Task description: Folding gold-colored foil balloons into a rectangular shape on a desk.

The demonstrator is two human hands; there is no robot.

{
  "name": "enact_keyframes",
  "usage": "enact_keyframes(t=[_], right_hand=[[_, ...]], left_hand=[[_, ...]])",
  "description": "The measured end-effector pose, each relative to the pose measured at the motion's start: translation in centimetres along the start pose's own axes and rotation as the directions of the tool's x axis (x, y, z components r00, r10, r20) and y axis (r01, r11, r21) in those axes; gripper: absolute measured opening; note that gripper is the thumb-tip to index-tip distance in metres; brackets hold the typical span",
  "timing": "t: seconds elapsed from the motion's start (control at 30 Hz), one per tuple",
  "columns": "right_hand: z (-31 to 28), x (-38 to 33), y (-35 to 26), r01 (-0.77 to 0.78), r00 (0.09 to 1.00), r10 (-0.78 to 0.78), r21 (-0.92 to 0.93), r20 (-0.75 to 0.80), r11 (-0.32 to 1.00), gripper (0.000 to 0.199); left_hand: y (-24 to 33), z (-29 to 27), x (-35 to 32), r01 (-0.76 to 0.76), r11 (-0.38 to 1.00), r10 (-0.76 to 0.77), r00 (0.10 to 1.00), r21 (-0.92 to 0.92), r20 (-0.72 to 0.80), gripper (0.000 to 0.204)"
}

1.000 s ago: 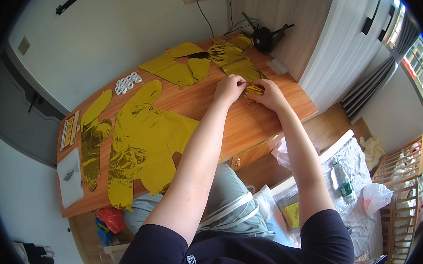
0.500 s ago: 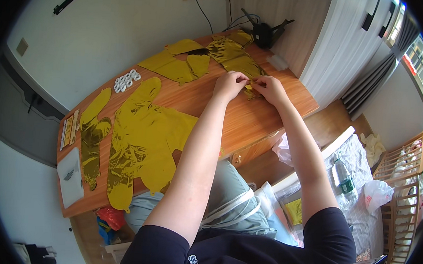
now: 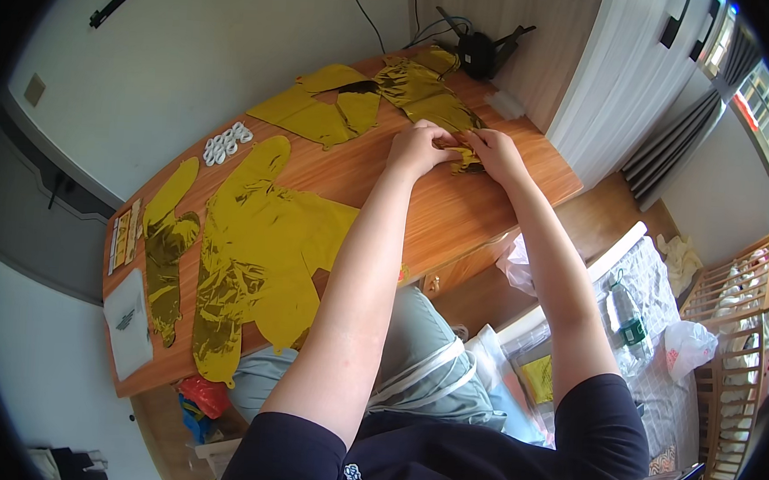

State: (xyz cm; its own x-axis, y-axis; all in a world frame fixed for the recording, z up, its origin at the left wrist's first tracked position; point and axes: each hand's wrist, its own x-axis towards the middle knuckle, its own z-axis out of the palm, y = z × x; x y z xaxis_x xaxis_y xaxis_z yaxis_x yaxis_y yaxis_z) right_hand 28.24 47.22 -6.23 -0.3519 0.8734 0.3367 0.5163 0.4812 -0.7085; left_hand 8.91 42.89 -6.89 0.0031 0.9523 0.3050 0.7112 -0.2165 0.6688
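A flat, uninflated gold foil balloon (image 3: 422,93) stretches across the far right of the table. Its near end is crumpled and gathered between my two hands. My left hand (image 3: 418,150) is closed on that end, fingers over the foil and thumb below, though the fingertips are partly hidden. From the other side, my right hand (image 3: 500,157) pinches the same end. Another flat gold foil balloon (image 3: 313,117) lies just left of the held one. Nearer, a large gold foil piece (image 3: 266,233) with rounded lobes passes partly behind my left forearm.
A narrow gold foil piece (image 3: 171,240), a white packet (image 3: 129,326) and white ribbon coils (image 3: 223,145) lie on the wooden table (image 3: 456,218). At the back corner stands a black router (image 3: 477,56) with cables. A bottle (image 3: 630,321) rests on a bed at right.
The held balloon end has bunched up more between my hands. My left thumb has stretched out under the foil, and the right hand has shifted slightly. The view has moved a little.
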Motion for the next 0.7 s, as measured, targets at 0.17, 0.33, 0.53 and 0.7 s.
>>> enact_keyframes(t=[0.17, 0.33, 0.53, 0.7], right_hand=[[-0.1, -0.3, -0.9, -0.114, 0.993, 0.115, -0.020, 0.032, 0.993, 0.041], [-0.4, -0.3, -0.4, -0.064, 0.996, 0.063, 0.023, 0.062, 0.998, 0.042], [-0.3, -0.7, 0.0, 0.093, 0.996, -0.093, -0.009, 0.012, 0.996, 0.037], [-0.5, -0.3, 0.0, 0.033, 0.998, -0.029, -0.066, 0.061, 0.997, 0.036]], left_hand=[[0.1, -0.1, -0.2, 0.064, 0.998, -0.064, 0.998, -0.001, 0.003, 0.028], [-0.1, 0.4, 0.1, 0.060, 0.998, -0.059, 0.997, 0.034, -0.048, 0.030], [-0.3, 0.4, 0.3, 0.043, 0.999, -0.042, 0.998, 0.018, -0.047, 0.031], [0.0, 0.1, 0.2, 0.052, 0.999, -0.051, 0.998, 0.013, -0.046, 0.033]])
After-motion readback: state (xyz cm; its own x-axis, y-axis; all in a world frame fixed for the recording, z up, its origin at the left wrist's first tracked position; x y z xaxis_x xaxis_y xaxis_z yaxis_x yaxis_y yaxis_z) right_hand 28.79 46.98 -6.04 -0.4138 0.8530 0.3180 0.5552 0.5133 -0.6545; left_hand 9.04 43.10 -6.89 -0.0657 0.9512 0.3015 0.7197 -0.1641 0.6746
